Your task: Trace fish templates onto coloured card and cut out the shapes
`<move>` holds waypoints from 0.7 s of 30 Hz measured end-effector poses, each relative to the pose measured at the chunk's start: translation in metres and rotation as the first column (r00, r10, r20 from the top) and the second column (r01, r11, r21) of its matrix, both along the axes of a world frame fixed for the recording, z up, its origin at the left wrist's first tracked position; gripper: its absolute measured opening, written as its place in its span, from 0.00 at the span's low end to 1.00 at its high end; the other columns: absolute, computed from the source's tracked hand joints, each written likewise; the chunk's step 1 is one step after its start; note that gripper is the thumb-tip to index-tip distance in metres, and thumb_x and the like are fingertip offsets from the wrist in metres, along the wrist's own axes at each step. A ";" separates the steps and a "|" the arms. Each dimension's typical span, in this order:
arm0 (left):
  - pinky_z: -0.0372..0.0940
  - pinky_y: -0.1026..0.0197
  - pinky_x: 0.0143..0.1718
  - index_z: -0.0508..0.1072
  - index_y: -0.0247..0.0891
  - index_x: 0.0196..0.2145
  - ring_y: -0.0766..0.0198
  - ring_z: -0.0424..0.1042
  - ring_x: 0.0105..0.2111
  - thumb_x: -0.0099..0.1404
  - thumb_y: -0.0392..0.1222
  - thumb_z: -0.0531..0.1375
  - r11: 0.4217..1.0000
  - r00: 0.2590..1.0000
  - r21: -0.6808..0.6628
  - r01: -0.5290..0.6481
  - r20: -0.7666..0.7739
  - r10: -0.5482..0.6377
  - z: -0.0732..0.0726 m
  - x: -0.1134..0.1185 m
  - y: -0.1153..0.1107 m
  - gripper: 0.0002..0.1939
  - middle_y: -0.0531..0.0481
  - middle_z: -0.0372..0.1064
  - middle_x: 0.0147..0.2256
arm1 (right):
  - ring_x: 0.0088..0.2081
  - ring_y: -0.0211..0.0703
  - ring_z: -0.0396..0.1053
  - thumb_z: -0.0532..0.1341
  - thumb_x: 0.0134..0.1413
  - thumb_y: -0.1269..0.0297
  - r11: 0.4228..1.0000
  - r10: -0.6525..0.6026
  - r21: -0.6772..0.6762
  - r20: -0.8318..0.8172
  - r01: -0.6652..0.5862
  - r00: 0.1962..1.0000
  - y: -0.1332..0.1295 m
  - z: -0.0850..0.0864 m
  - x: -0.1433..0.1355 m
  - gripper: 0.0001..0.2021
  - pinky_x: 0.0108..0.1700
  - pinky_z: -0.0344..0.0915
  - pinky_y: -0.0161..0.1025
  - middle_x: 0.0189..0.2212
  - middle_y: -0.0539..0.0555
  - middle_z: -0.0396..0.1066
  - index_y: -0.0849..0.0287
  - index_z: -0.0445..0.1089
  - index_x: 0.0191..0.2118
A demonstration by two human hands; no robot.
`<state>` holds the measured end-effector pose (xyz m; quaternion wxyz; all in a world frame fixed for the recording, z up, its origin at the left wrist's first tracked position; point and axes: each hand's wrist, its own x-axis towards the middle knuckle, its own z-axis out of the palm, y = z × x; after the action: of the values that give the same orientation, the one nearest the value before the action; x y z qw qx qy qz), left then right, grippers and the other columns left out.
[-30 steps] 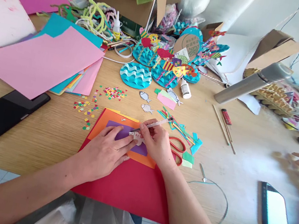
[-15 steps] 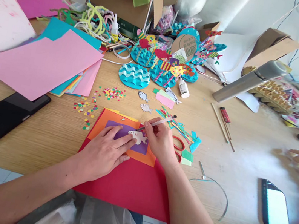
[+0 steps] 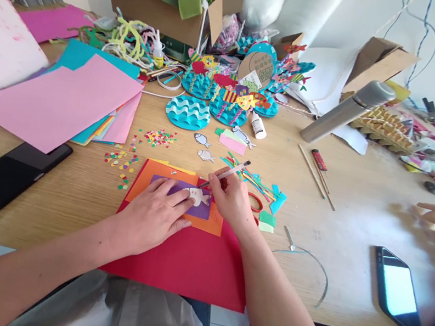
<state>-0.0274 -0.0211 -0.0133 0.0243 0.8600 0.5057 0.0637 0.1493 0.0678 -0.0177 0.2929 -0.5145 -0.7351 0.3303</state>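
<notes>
My right hand [image 3: 232,198] is closed around a pen [image 3: 229,173], its tip at the upper edge of a white paper fish [image 3: 200,197]. The fish lies on a purple paper piece [image 3: 203,212], which rests on orange paper [image 3: 212,228] over a red sheet [image 3: 183,268]. With fingers stretched flat, my left hand [image 3: 157,211] presses on the fish and the purple paper. Red-handled scissors [image 3: 256,202] lie partly hidden beside my right hand. Two more paper fish cutouts, a darker one [image 3: 202,139] and a pale one [image 3: 206,155], sit beyond the orange paper.
Paper strips [image 3: 258,184] and confetti dots [image 3: 121,161] lie around the work. Coloured sheets [image 3: 57,97] and a black phone [image 3: 5,183] are at left. A steel flask [image 3: 346,112], a lit phone [image 3: 399,288] and a thin wire [image 3: 321,275] are at right. Decorated blue discs [image 3: 188,112] stand behind.
The view has shifted slightly, so most things appear a little further left. The pen tip stays near the fish's upper edge, and my left hand still holds the paper down.
</notes>
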 end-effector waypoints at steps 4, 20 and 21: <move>0.54 0.44 0.57 0.73 0.37 0.51 0.49 0.61 0.55 0.72 0.47 0.51 0.993 0.995 0.070 0.090 0.026 -0.092 -0.004 0.002 0.008 0.18 0.48 0.70 0.55 | 0.21 0.36 0.61 0.55 0.58 0.61 1.000 0.013 0.017 -0.017 -0.013 1.000 0.001 -0.001 0.001 0.09 0.25 0.55 0.33 0.19 0.47 0.64 0.58 0.64 0.29; 0.63 0.50 0.55 0.71 0.29 0.51 0.52 0.68 0.53 0.71 0.42 0.52 0.972 0.970 0.119 0.202 0.114 -0.215 -0.018 0.002 0.016 0.18 0.37 0.71 0.52 | 0.22 0.36 0.61 0.55 0.56 0.63 0.998 -0.052 0.031 0.026 0.051 0.998 0.001 0.001 0.005 0.08 0.26 0.54 0.34 0.19 0.48 0.64 0.57 0.62 0.27; 0.64 0.49 0.54 0.71 0.29 0.51 0.52 0.68 0.52 0.71 0.42 0.52 0.972 0.970 0.119 0.201 0.112 -0.214 -0.018 0.002 0.016 0.17 0.37 0.71 0.51 | 0.21 0.36 0.61 0.55 0.56 0.63 0.998 -0.056 0.027 0.032 0.055 0.998 0.001 0.002 0.005 0.08 0.26 0.54 0.33 0.19 0.48 0.64 0.57 0.62 0.27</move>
<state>-0.0252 -0.0052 -0.0314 0.0163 0.9026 0.4064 0.1411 0.1547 0.0687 -0.0158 0.2967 -0.5360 -0.7296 0.3039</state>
